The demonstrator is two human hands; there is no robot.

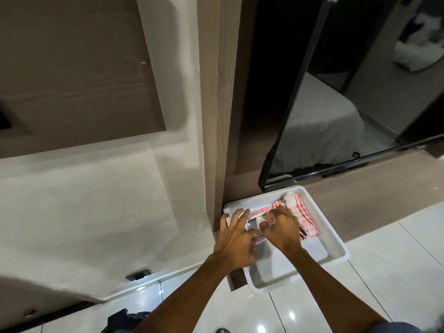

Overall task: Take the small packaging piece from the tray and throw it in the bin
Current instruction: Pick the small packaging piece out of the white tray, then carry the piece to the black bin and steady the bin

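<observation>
A white plastic tray (335,246) sits on a wooden ledge at the foot of a wall panel. Both my hands reach into its far left part. My right hand (281,228) has thumb and forefinger pinched on a small white packaging piece (260,220). My left hand (234,235) lies with fingers spread on pink-and-white packets (260,211) beneath it. A red-and-white checked cloth (304,216) lies folded in the tray to the right of my hands. No bin is in view.
A dark TV screen (336,104) leans against the wall just behind the tray. A wooden pillar (221,116) rises at the tray's left. Glossy white floor tiles (396,272) lie below. A dark bag (125,319) rests near the bottom edge.
</observation>
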